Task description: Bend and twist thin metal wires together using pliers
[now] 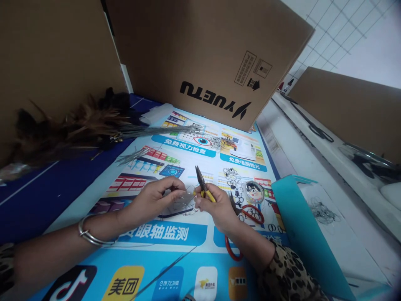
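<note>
My left hand [161, 195] is closed in a pinch on a thin bent wire piece [185, 200], whose loops hang below the fingertips. In my right hand [217, 209] lies a pair of needle-nose pliers [202, 182] with yellow handles, its dark jaws pointing up and away. The thumb and forefinger of that hand also meet the wire piece, close to my left fingertips. Exactly how the wire is bent between the hands is too fine to make out. Red-handled scissors [252, 214] lie beside my right hand, partly covered by it and the forearm.
Long wire bundles [156, 130] and a shorter wire bundle [133, 156] lie at the left, near brown feathers [87, 121]. Black rings [272, 228] and a round tin [254, 191] sit at right. A teal box [308, 234] holds tangled wire [322, 211]. Cardboard boxes [206, 50] stand behind.
</note>
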`<state>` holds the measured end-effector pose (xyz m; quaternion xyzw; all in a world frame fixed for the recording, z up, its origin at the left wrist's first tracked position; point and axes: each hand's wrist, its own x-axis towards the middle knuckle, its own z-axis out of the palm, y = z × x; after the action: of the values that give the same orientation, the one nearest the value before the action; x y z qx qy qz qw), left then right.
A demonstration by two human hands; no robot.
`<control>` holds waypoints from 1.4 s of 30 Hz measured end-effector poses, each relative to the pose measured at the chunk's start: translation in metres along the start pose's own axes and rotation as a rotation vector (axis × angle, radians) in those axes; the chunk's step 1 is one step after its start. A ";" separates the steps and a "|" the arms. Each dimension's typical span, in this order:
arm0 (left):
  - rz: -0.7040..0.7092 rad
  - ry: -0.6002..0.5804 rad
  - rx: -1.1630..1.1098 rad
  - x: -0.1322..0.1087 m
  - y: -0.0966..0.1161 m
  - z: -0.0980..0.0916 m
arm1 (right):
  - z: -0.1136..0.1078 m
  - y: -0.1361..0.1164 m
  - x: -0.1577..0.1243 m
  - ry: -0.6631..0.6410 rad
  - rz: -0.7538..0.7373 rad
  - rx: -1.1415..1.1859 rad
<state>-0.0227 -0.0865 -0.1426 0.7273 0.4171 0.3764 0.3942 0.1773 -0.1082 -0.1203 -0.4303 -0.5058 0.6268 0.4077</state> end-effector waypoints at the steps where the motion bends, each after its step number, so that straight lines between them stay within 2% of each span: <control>1: 0.002 -0.007 0.003 0.000 0.000 0.000 | 0.000 0.000 0.000 -0.003 -0.007 -0.012; 5: 0.007 -0.037 -0.002 -0.001 0.001 0.001 | 0.001 0.001 0.000 -0.004 -0.030 -0.052; 10: -0.010 -0.003 0.005 -0.001 0.001 0.001 | 0.001 0.003 0.002 0.025 -0.035 -0.073; 28: -0.022 0.002 0.029 -0.002 0.009 0.001 | 0.010 0.002 0.001 0.112 -0.070 -0.172; 35: -0.034 -0.007 -0.016 -0.002 0.002 0.000 | 0.003 0.001 0.001 0.050 -0.066 -0.183; 38: -0.057 0.002 -0.074 -0.002 -0.001 0.000 | -0.007 -0.001 0.003 0.090 -0.097 -0.441; 42: -0.053 -0.001 -0.117 -0.001 0.000 0.000 | -0.018 -0.003 0.007 0.176 -0.209 -1.045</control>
<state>-0.0234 -0.0877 -0.1430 0.6919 0.4135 0.3890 0.4460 0.1924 -0.0958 -0.1200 -0.5740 -0.7543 0.2092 0.2405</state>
